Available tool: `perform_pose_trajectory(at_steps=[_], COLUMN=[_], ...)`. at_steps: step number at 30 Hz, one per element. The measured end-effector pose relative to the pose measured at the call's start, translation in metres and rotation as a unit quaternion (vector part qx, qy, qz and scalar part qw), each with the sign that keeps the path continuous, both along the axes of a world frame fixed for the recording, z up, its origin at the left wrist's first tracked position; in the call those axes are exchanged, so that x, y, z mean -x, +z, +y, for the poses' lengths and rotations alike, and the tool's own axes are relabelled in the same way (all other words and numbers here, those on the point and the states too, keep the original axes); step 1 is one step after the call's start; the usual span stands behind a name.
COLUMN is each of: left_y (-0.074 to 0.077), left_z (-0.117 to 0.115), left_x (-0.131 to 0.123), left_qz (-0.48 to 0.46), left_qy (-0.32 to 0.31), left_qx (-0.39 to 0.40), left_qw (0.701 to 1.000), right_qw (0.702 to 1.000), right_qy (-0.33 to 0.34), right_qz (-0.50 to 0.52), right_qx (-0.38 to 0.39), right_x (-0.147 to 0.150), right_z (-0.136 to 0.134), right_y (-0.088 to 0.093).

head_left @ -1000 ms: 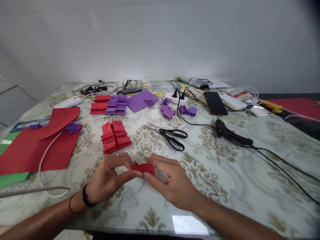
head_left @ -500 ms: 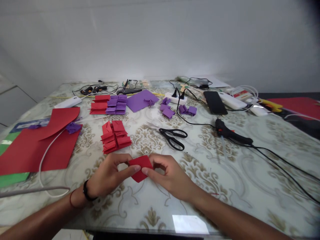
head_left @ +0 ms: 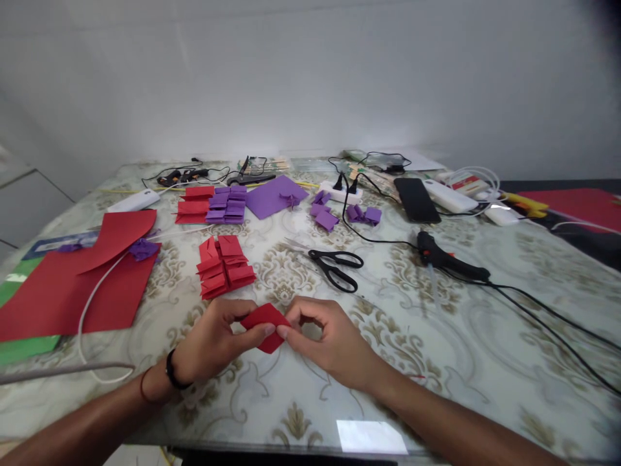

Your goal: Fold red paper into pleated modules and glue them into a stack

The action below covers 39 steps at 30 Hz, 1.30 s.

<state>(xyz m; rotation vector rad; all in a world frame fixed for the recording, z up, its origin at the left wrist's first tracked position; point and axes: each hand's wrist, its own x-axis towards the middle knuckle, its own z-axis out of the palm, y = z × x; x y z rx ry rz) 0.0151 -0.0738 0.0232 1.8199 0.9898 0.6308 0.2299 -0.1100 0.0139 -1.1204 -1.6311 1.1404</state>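
A small red paper piece [head_left: 264, 316] is held between both hands near the front middle of the table. My left hand [head_left: 220, 333] pinches its left side, thumb on top and fingers behind. On the right, my right hand [head_left: 323, 336] pinches the paper's right corner, its thumb tip close to the left thumb. The fingers behind the paper are partly hidden. Just beyond my left hand lies a cluster of folded red pieces [head_left: 224, 264]. Black-handled scissors [head_left: 334, 262] lie open beyond my right hand.
Red sheets [head_left: 107, 291] lie at left under a white cable. Farther back are folded purple pieces [head_left: 227, 206], a purple sheet [head_left: 269, 196], a power strip [head_left: 339, 192] and a phone [head_left: 417, 200]. A black glue gun [head_left: 453, 259] with its cord lies at right.
The red paper has turned slightly and its left corner now reaches farther left. Both hands have shifted only slightly, thumbs still close together.
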Motion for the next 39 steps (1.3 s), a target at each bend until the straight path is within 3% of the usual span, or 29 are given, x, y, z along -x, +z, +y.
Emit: perform_pose_trajectory(at_steps=[10,16,24,30,37,39], left_y=[-0.002,-0.002,-0.006,-0.001,0.004,0.006], left_z=[0.0,-0.001,-0.009,-0.009,-0.005,-0.003], left_x=[0.005,0.002,-0.001,-0.004,0.004,0.003], left_qz=[-0.137,-0.072,-0.006,0.001,-0.023,-0.017], left_qy=[0.048,-0.009,-0.013,-0.004,0.032,0.026], left_qx=[0.152,0.073,-0.044,-0.051,0.014,0.011], left_qw=[0.978,0.995,0.999,0.999,0.999,0.999], right_qw=[0.997,0.997,0.999,0.999,0.996,0.998], right_qy=[-0.027,0.025,0.003,0.005,-0.046,-0.03], right_qz=[0.068,0.061,0.037,0.046,0.063,0.057], right_qx=[0.015,0.034,0.016,0.016,0.032,0.022], right_x=[-0.012,-0.003,0.004,0.004,-0.009,-0.011], right_z=[0.007,0.002,-0.003,-0.002,0.007,0.008], right_y=[0.002,-0.002,-0.004,-0.002,-0.001,0.0])
